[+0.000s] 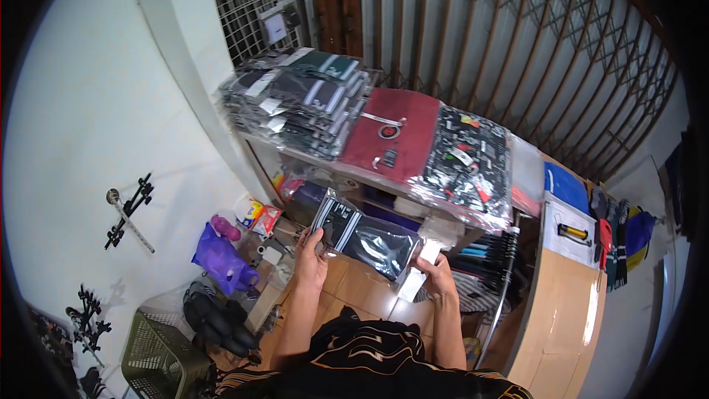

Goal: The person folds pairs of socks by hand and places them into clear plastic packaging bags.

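A folded black garment with white stripes, packed in a clear plastic bag (377,246), is held up in front of my body between both hands. My left hand (312,257) pinches its left end, beside the stripes. At the other end my right hand (441,278) grips the bag's edge, where a white paper strip (413,282) hangs. Beyond them, on a long shelf, lies a stack of similar bagged striped garments (303,96). A red bagged garment (395,133) and a black patterned one (469,162) lie to its right.
A wooden counter (555,325) runs along my right, with a clipboard (569,233) and red-handled tool (604,244) on it. Clothes hang on a metal rail (506,288). A purple bag (220,257) and green basket (155,355) stand at left. A folding metal gate (502,37) closes the back.
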Available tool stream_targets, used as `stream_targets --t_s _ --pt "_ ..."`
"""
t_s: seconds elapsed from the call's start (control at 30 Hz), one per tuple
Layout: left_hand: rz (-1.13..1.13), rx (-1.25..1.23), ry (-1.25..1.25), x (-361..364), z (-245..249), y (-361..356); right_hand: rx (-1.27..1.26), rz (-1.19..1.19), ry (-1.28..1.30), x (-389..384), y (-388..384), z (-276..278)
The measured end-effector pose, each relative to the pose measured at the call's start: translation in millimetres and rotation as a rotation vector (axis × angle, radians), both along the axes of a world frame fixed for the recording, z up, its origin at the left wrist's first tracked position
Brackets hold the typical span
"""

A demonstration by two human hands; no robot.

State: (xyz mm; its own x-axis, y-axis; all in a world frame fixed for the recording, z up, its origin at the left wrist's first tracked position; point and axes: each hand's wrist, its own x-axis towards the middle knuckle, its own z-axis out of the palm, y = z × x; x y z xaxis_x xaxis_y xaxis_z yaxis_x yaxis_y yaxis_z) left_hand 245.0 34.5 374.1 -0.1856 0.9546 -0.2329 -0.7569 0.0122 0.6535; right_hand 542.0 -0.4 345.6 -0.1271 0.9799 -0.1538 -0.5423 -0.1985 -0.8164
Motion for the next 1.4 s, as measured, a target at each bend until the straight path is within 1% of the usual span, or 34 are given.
stream_targets --t_s 0.07,0.1,0.13,0.2,0.23,0.3,0.4,0.47,0.5,0.53,0.57,0.6,0.67,0.7,0.73,0.77,0.8,0.83,0.87,0.9,0.93,1.0,1.03,1.07,1.1,1.23,1.4 --pt "0.018 0.054 -0.02 -25.9 -4.1 7.2 -0.057 -0.025 0.076 -27.1 10.6 8.8" --pt "0.035 0.057 -0.019 -36.9 -4.8 10.5 -0.038 -0.011 0.005 -37.5 16.9 7.4" --pt "0.09 0.049 -0.024 -44.6 -1.8 14.4 -0.036 0.007 0.006 -48.0 23.8 15.0" --pt "0.163 0.041 -0.028 -61.5 3.3 22.0 -0.025 0.102 -0.195 -68.3 38.1 35.2" --pt "0.186 0.069 -0.02 -69.7 5.6 25.9 0.032 0.139 -0.282 -73.2 50.3 26.4" --pt "0.228 0.093 -0.04 -86.3 15.2 33.8 0.055 0.17 -0.301 -90.1 67.5 35.5" --pt "0.251 0.15 0.02 -118.3 7.1 53.3 0.092 0.205 -0.359 -112.7 98.0 60.1" --pt "0.273 0.146 0.041 -133.0 24.9 66.1 0.134 0.268 -0.35 -125.5 122.2 70.0" --pt "0.292 0.131 0.065 -138.5 34.2 73.9 0.199 0.181 -0.353 -141.1 128.2 89.7" --pt "0.311 0.116 0.09 -145.6 41.4 84.7 0.21 0.199 -0.348 -146.7 141.5 92.9" --pt "0.297 0.184 0.117 -155.0 46.2 97.5 0.26 0.161 -0.36 -156.2 152.5 102.1" --pt "0.308 0.184 0.125 -162.0 54.1 109.1 0.308 0.121 -0.37 -166.9 162.9 113.0" --pt "0.387 0.208 0.248 -174.5 71.6 134.9 0.567 -0.021 -0.387 -191.2 192.9 124.6" --pt "0.411 0.229 0.306 -182.6 77.5 150.0 0.517 -0.061 -0.327 -200.4 203.6 129.8" --pt "0.416 0.23 0.314 -188.9 85.0 164.2 0.464 -0.102 -0.268 -210.5 211.5 136.3" --pt "0.453 0.282 0.373 -194.1 94.1 179.7 0.534 -0.124 -0.287 -218.9 221.5 144.3" --pt "0.488 0.338 0.431 -198.8 103.1 196.9 0.535 -0.124 -0.36 -222.0 226.7 157.6" --pt "0.497 0.319 0.469 -203.8 110.2 213.5 0.555 -0.083 -0.345 -228.1 238.7 160.9" --pt "0.499 0.324 0.473 -212.2 115.6 230.1 0.575 -0.039 -0.331 -234.2 251.1 164.2" --pt "0.447 0.309 0.548 -223.8 119.3 246.8 0.592 0.032 -0.289 -242.8 265.9 168.7" --pt "0.395 0.291 0.622 -234.6 122.3 262.4 0.527 0.101 -0.304 -246.1 274.0 176.9" --pt "0.381 0.296 0.612 -244.9 134.1 290.0 0.566 0.122 -0.319 -259.4 297.3 182.7" --pt "0.356 0.307 0.545 -249.2 139.7 302.5 0.559 0.144 -0.266 -266.8 307.9 187.0" --pt "0.33 0.319 0.48 -252.8 145.7 313.4 0.502 0.194 -0.287 -270.8 316.3 193.8" --pt "0.338 0.324 0.484 -258.0 149.1 324.9 0.517 0.204 -0.263 -277.4 326.4 193.4" --pt "0.335 0.268 0.524 -280.6 149.4 363.8 0.548 0.241 -0.212 -304.8 353.6 193.7" --pt "0.342 0.207 0.594 -306.6 131.9 396.7 0.521 0.306 -0.177 -329.6 377.6 183.6"
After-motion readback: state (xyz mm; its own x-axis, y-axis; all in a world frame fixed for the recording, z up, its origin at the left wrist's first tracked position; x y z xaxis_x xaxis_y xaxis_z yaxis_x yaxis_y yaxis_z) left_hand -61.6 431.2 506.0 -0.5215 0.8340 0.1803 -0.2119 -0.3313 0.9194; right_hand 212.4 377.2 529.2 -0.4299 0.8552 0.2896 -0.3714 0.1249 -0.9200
